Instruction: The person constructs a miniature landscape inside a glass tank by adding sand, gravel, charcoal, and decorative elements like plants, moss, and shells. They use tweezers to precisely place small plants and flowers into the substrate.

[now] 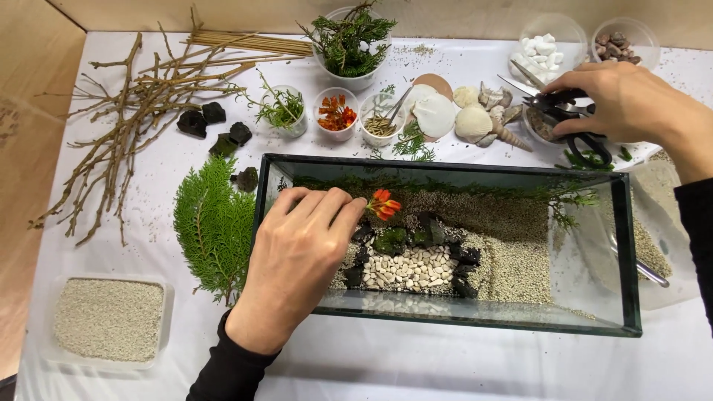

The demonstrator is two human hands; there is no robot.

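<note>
My left hand (297,256) reaches into a rectangular glass tank (445,318) and pinches a small orange flower (384,204) at the fingertips, just above a patch of white pebbles (411,269) ringed by dark stones and moss. The tank floor is covered with pale gravel (512,252). Green sprigs (564,200) line its back wall. My right hand (627,100) is at the back right of the table, closed on black-handled scissors (579,119) above a small dish.
Around the tank lie bare twigs (141,104), a flat green frond (215,223), dark stones (212,122), cups of greenery and orange petals (336,113), seashells (475,119), bowls of white and brown pebbles (546,48), and a tray of sand (108,319).
</note>
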